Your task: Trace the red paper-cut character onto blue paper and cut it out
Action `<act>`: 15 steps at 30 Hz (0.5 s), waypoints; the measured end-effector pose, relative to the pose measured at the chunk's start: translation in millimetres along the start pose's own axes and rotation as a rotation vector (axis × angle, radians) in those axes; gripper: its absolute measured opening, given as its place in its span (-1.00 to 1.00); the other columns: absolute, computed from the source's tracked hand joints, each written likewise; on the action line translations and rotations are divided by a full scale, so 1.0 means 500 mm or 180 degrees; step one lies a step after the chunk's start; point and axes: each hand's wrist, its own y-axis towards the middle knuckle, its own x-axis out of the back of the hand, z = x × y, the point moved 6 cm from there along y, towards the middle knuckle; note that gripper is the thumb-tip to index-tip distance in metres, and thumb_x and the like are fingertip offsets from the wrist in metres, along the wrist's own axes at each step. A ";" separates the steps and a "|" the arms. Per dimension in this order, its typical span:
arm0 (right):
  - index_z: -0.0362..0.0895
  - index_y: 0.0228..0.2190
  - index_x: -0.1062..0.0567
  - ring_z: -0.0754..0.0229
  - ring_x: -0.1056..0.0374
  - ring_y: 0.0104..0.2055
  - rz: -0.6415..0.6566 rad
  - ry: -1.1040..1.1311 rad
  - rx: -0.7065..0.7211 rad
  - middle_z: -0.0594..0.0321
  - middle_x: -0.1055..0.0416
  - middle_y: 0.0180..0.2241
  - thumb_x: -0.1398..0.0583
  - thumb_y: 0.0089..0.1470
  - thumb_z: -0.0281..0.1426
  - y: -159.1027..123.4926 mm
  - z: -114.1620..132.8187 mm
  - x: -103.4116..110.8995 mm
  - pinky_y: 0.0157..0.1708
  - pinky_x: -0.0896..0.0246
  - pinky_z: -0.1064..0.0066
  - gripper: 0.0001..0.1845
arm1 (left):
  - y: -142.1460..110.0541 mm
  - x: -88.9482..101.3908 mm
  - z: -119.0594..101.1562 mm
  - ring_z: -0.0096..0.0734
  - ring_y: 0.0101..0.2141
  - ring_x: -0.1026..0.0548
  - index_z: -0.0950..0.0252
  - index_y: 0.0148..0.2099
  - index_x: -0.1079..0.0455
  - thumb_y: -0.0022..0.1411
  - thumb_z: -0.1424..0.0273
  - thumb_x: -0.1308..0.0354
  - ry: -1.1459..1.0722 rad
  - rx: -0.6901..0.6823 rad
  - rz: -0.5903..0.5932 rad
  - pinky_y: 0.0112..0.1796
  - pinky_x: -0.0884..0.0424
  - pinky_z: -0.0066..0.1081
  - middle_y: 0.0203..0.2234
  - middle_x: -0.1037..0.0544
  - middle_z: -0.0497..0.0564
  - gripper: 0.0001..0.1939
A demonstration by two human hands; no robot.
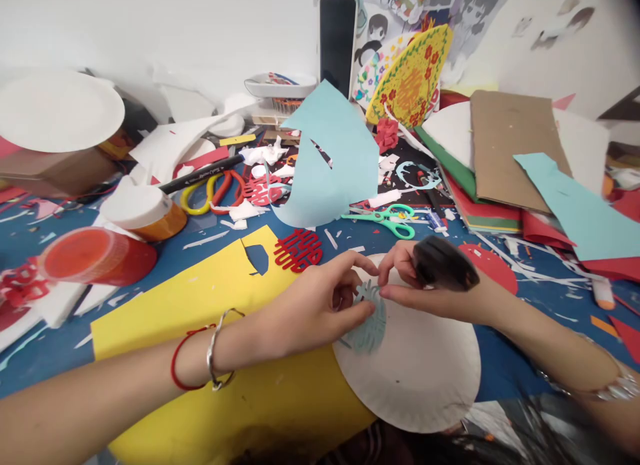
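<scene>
A light-blue paper cutout (pixel 369 322) with a lattice of narrow slits is pinched between the thumb and fingers of my left hand (pixel 325 302), over a white paper plate (pixel 425 372). The fingertips of my right hand (pixel 407 282) are closed at the cutout's right edge. Lodged in that same hand is a black handle-like thing (pixel 445 262); its working end is hidden, so its kind does not show. A red paper cutout (pixel 299 250) of similar lattice form lies just beyond my left hand, by a yellow paper sheet (pixel 200 318).
Green-handled scissors (pixel 395 218) and a large light-blue sheet (pixel 335 165) lie ahead. Red and orange jars (pixel 100 255) stand left. Cardboard (pixel 515 148) tops coloured paper at right. A phone (pixel 337 48) stands upright at the back. Paper scraps litter the blue table.
</scene>
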 end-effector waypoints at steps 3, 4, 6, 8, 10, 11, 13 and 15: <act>-0.10 -0.47 -0.30 0.20 -0.34 -0.32 0.0041 0.0059 0.0023 0.25 -0.44 -0.33 -0.23 -0.03 -0.31 0.002 0.004 0.001 -0.45 -0.16 0.44 -0.81 | 0.002 0.002 -0.003 -0.60 -0.52 -0.23 0.25 -0.09 -0.16 0.21 0.45 -0.03 0.0050 -0.0100 0.0094 -0.53 -0.16 -0.57 -0.49 -0.26 -0.17 -0.79; -0.10 -0.47 -0.31 0.19 -0.34 -0.31 0.0059 0.0052 0.0017 0.24 -0.44 -0.32 -0.23 -0.03 -0.31 0.003 0.004 0.000 -0.43 -0.18 0.43 -0.81 | 0.002 0.002 -0.005 -0.59 -0.50 -0.25 0.25 -0.10 -0.16 0.21 0.46 -0.03 0.0050 -0.0135 0.0118 -0.53 -0.17 -0.57 -0.48 -0.27 -0.16 -0.79; -0.10 -0.48 -0.30 0.19 -0.34 -0.31 0.0070 0.0045 0.0010 0.25 -0.43 -0.36 -0.23 -0.03 -0.31 0.003 0.003 0.000 -0.42 -0.19 0.42 -0.81 | 0.003 0.003 -0.007 -0.58 -0.48 -0.26 0.25 -0.07 -0.15 0.21 0.48 -0.02 0.0044 -0.0181 0.0154 -0.51 -0.19 -0.56 -0.47 -0.28 -0.15 -0.77; -0.10 -0.50 -0.29 0.21 -0.32 -0.36 0.0046 0.0034 -0.0058 0.27 -0.41 -0.41 -0.22 -0.03 -0.32 0.004 -0.001 0.002 -0.43 -0.18 0.42 -0.81 | 0.005 0.005 -0.006 -0.58 -0.50 -0.26 0.25 -0.02 -0.14 0.21 0.48 -0.03 0.0029 -0.0173 0.0126 -0.53 -0.19 -0.56 -0.50 -0.26 -0.17 -0.72; -0.10 -0.54 -0.27 0.22 -0.30 -0.39 -0.0063 -0.0044 -0.0215 0.28 -0.39 -0.45 -0.21 -0.04 -0.34 0.004 -0.007 0.009 -0.43 -0.18 0.40 -0.80 | 0.008 0.011 -0.001 -0.58 -0.52 -0.26 0.27 0.03 -0.11 0.20 0.45 -0.06 0.0001 -0.0114 0.0053 -0.54 -0.19 -0.57 -0.53 -0.26 -0.18 -0.65; -0.10 -0.56 -0.25 0.22 -0.29 -0.40 -0.0148 -0.0110 -0.0323 0.27 -0.39 -0.45 -0.20 -0.06 -0.35 0.003 -0.011 0.014 -0.43 -0.17 0.39 -0.79 | 0.009 0.014 0.002 -0.58 -0.52 -0.27 0.28 0.04 -0.10 0.19 0.44 -0.07 0.0002 -0.0084 0.0019 -0.54 -0.19 -0.57 -0.53 -0.29 -0.18 -0.62; -0.10 -0.60 -0.22 0.20 -0.28 -0.39 -0.0312 -0.0182 -0.0527 0.26 -0.37 -0.47 -0.20 -0.08 -0.35 0.002 -0.018 0.026 -0.44 -0.17 0.37 -0.77 | 0.012 0.019 0.008 -0.58 -0.50 -0.30 0.30 0.06 -0.09 0.18 0.45 -0.09 0.0038 -0.0032 -0.0037 -0.53 -0.21 -0.57 -0.50 -0.36 -0.15 -0.59; -0.10 -0.62 -0.20 0.19 -0.28 -0.40 -0.0329 -0.0093 -0.0673 0.26 -0.35 -0.49 -0.20 -0.10 -0.35 0.001 -0.024 0.032 -0.45 -0.17 0.37 -0.75 | 0.012 0.024 0.012 -0.58 -0.50 -0.33 0.30 0.06 -0.11 0.18 0.48 -0.06 0.0096 0.0005 -0.0099 -0.52 -0.23 -0.57 -0.49 -0.39 -0.14 -0.60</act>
